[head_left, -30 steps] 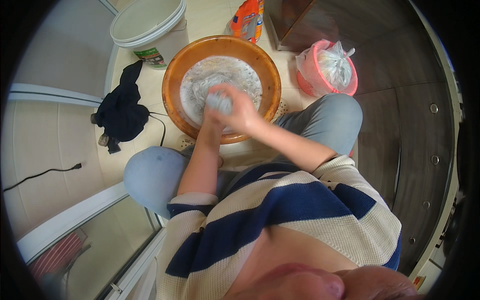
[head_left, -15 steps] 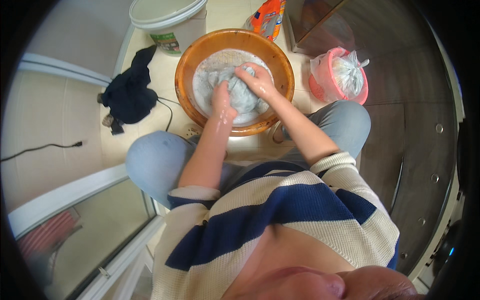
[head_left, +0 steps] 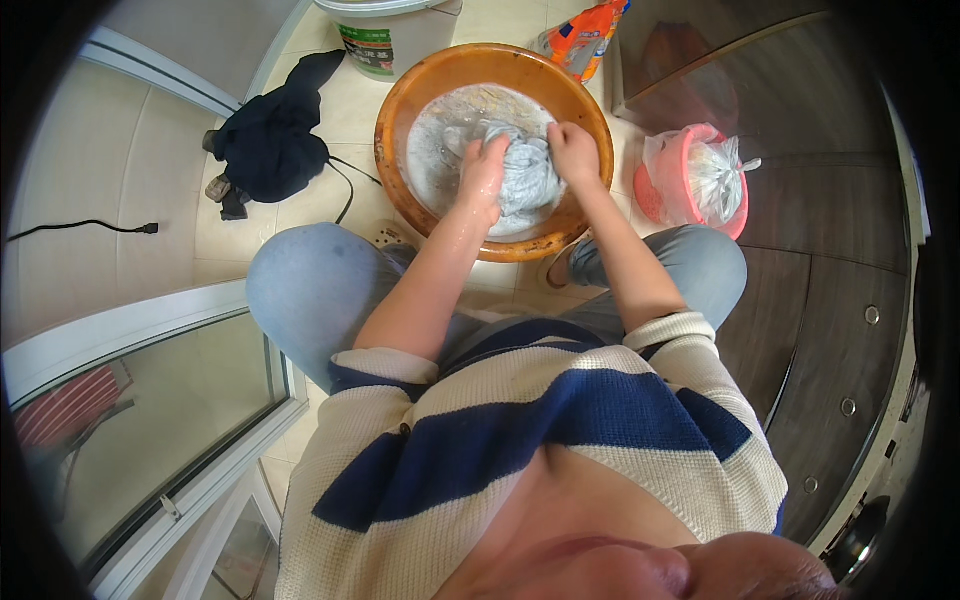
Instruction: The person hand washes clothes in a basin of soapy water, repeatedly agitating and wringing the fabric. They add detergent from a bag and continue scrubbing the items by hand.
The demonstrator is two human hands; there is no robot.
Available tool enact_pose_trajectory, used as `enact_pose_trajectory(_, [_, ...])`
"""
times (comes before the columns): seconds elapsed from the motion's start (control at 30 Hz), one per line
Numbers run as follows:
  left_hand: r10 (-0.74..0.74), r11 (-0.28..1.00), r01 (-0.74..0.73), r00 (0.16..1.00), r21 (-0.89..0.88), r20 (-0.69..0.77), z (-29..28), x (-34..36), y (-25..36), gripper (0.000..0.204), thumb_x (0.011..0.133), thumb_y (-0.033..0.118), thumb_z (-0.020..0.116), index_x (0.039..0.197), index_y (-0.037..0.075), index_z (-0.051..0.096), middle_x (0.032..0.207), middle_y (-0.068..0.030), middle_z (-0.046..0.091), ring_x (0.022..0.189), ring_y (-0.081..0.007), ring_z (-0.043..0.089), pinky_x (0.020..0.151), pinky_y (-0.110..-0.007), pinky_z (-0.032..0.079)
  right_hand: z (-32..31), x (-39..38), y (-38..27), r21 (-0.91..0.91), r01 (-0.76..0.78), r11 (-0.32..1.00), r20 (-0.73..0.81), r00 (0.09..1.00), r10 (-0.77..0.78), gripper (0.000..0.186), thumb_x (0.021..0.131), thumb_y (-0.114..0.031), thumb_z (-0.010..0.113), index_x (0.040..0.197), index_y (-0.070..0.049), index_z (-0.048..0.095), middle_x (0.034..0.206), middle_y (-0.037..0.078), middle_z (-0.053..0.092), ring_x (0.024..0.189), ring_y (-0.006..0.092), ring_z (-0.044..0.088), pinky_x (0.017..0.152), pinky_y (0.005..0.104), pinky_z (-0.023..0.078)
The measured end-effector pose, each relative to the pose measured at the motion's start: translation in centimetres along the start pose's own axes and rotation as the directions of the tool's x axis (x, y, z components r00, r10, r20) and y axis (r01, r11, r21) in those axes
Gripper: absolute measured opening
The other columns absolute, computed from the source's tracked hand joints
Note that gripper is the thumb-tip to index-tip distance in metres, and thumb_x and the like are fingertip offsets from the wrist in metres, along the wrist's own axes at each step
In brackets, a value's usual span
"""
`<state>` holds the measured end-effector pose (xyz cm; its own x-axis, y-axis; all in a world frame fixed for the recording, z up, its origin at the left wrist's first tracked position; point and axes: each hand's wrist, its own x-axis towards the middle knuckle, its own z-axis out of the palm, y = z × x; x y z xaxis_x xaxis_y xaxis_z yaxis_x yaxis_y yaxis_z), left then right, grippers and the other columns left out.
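Observation:
A wet, light grey garment (head_left: 528, 178) is bunched up in the sudsy water of a round brown basin (head_left: 392, 150) on the floor. My left hand (head_left: 484, 178) presses against the garment's left side, thumb and fingers closed about its folds. On the other side, my right hand (head_left: 574, 155) is closed in a fist on the garment's upper right edge, near the basin's right wall. White foam (head_left: 428, 140) covers the water around the cloth. Part of the garment lies under the suds, and the fingertips of my left hand are hidden by it.
Dark clothes (head_left: 270, 140) and a black cord (head_left: 345, 190) lie left of the basin. Behind it stand a white bucket (head_left: 415, 40) and an orange bag (head_left: 580, 45). A pink bin (head_left: 660, 190) with a plastic liner is at right, beside dark cabinets (head_left: 790, 230).
My right hand has moved right, away from the left, and closed on the garment's edge. The bunched cloth has shifted right and stretched between my hands. The whole view has shifted slightly.

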<state>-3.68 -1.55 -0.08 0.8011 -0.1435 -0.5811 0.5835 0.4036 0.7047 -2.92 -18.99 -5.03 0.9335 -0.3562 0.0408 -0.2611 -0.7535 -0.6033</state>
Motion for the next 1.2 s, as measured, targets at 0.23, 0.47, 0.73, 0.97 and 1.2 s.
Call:
enact_pose_trajectory(0.23, [0.175,0.957,-0.185,0.982,0.223,0.067,-1.8,2.0,0.8,0.060,0.095,0.040,0.051,0.133,-0.005,0.042,0.131,-0.0182,0.049,0.121,-0.0246,0.046,0.102,-0.033,0.035,-1.2,-4.4,-0.8,0.384,-0.295,0.875,0.631,0.775,-0.015,0.056,0.081,-0.050,0.068,0.111,-0.002,0.063,0.096,0.005,0.065,0.090,0.0140,0.058,0.081,0.0267,0.046])
enact_pose_trajectory(0.47, [0.287,0.923,-0.285,0.957,0.258,0.032,-3.6,5.3,-0.4,0.048,0.094,0.029,0.054,0.129,-0.003,0.045,0.116,-0.0138,0.057,0.106,-0.0191,0.054,0.088,-0.035,0.044,-2.4,-4.0,-2.4,0.761,-0.491,0.424,0.518,0.854,0.059,0.019,0.083,-0.019,0.069,0.092,-0.003,0.067,0.088,0.006,0.068,0.081,0.0135,0.062,0.074,0.0269,0.049])
enact_pose_trajectory(0.73, [0.268,0.956,-0.258,0.961,0.139,-0.060,-4.9,7.1,-1.1,0.047,0.093,0.030,0.054,0.124,-0.006,0.049,0.121,-0.0186,0.056,0.109,-0.0242,0.056,0.089,-0.038,0.046,-7.6,-1.2,-5.1,0.934,-0.348,0.079,0.325,0.921,0.214,0.016,0.084,-0.011,0.064,0.092,0.003,0.063,0.085,0.008,0.067,0.077,0.0191,0.065,0.071,0.0304,0.054])
enact_pose_trajectory(0.97, [-0.246,0.820,0.446,0.841,-0.359,0.482,-3.8,4.1,-1.9,0.061,0.095,0.042,0.046,0.139,0.002,0.031,0.130,-0.0135,0.050,0.111,-0.0275,0.055,0.091,-0.041,0.048,-4.2,-9.3,-13.3,0.458,0.276,0.845,0.043,0.942,-0.332,0.034,0.073,-0.008,0.069,0.105,-0.008,0.058,0.095,0.011,0.062,0.091,0.0233,0.061,0.082,0.0344,0.049])
enact_pose_trajectory(1.2, [-0.013,0.999,0.013,1.000,-0.033,-0.019,-1.2,2.1,-0.6,0.060,0.089,0.028,0.057,0.133,-0.006,0.034,0.123,-0.0206,0.051,0.106,-0.0290,0.057,0.094,-0.040,0.045,-0.1,-2.2,-9.3,0.167,0.331,0.929,-0.229,0.929,-0.290,0.019,0.089,-0.023,0.056,0.085,-0.006,0.064,0.081,0.017,0.065,0.076,0.0376,0.062,0.068,0.0426,0.051])
